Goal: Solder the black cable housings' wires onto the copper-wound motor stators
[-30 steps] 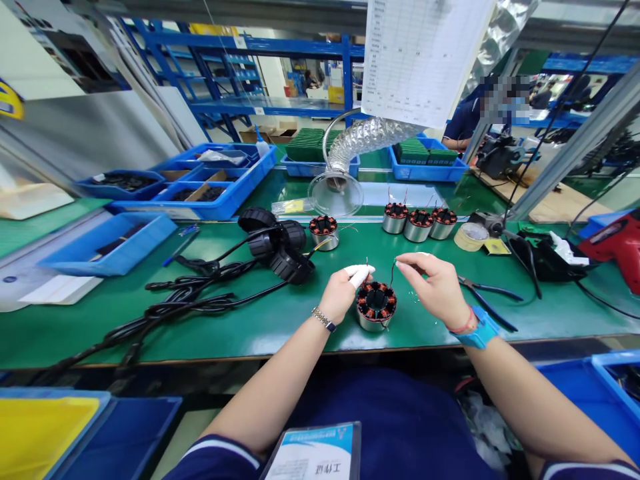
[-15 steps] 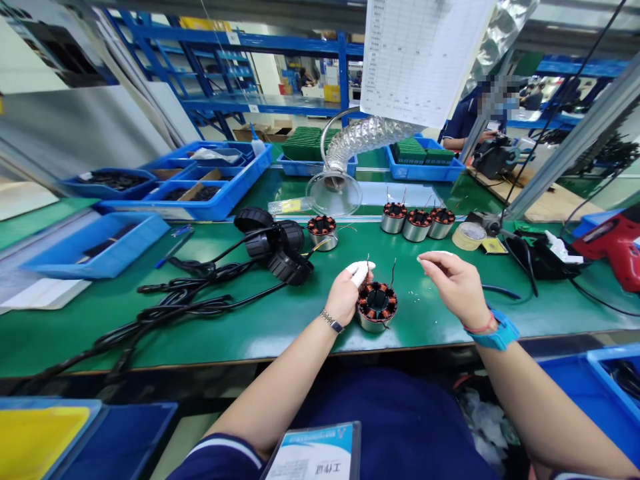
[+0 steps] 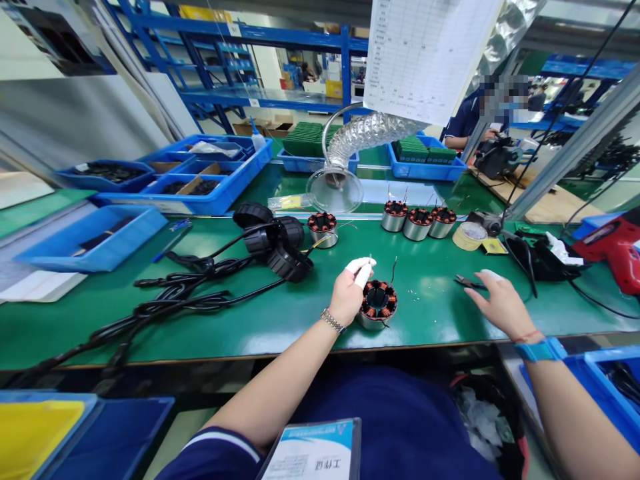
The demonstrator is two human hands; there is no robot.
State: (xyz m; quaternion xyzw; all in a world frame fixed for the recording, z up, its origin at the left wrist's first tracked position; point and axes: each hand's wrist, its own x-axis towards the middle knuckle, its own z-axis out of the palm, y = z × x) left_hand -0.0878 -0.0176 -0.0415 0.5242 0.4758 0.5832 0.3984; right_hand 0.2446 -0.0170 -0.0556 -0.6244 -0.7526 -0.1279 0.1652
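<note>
A motor stator (image 3: 379, 301) with copper windings and a silver body stands upright near the bench's front edge. My left hand (image 3: 349, 287), with white coverings on its fingertips, is closed beside it, pinching one of its thin wire leads (image 3: 371, 257) upright. Another dark wire lead (image 3: 395, 269) sticks up freely from the stator's rim. My right hand (image 3: 503, 303) is over the cutting pliers (image 3: 469, 282), thumb and fingers apart. The pliers' jaws point left, and their handles are mostly hidden under the hand.
Several stators (image 3: 419, 224) stand farther back, with another stator (image 3: 323, 230) near black cabled housings (image 3: 290, 263) at left. A clear funnel (image 3: 334, 191) on a foil duct hangs over the bench. A tape roll (image 3: 470, 235) and red power tool (image 3: 607, 247) lie right. A co-worker (image 3: 470, 120) sits beyond.
My right hand has moved right and down, away from the stator to the pliers, and its fingers have spread. My left hand stays at the stator, fingers still pinched.
</note>
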